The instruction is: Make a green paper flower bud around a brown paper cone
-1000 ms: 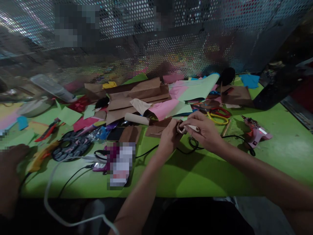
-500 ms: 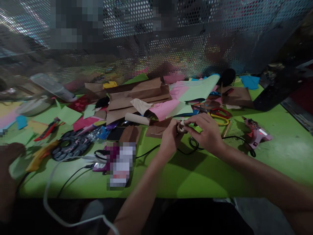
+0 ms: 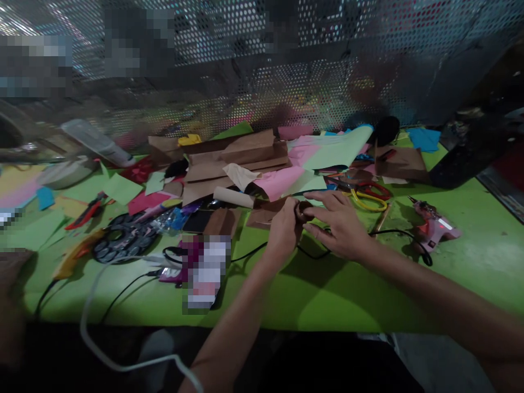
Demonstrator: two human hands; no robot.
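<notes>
My left hand is closed around a small brown roll, which looks like paper or cardboard and is mostly hidden by the fingers. To its right is my right hand, its fingers stretched and apart, with fingertips at the roll's right side and the thumb lower down. Flat brown paper lies just behind my left hand. A black cable runs on the table beneath both hands.
Scissors with yellow handles and a pink glue gun lie to the right. A cardboard tube, brown paper sheets, a round black tray and a yellow-orange glue gun spread behind and left. A white cable hangs over the front edge.
My right hand's fingers have spread from a pinch on the roll, and the thumb has dropped away. The roll's pale end is now out of sight. The view has shifted slightly.
</notes>
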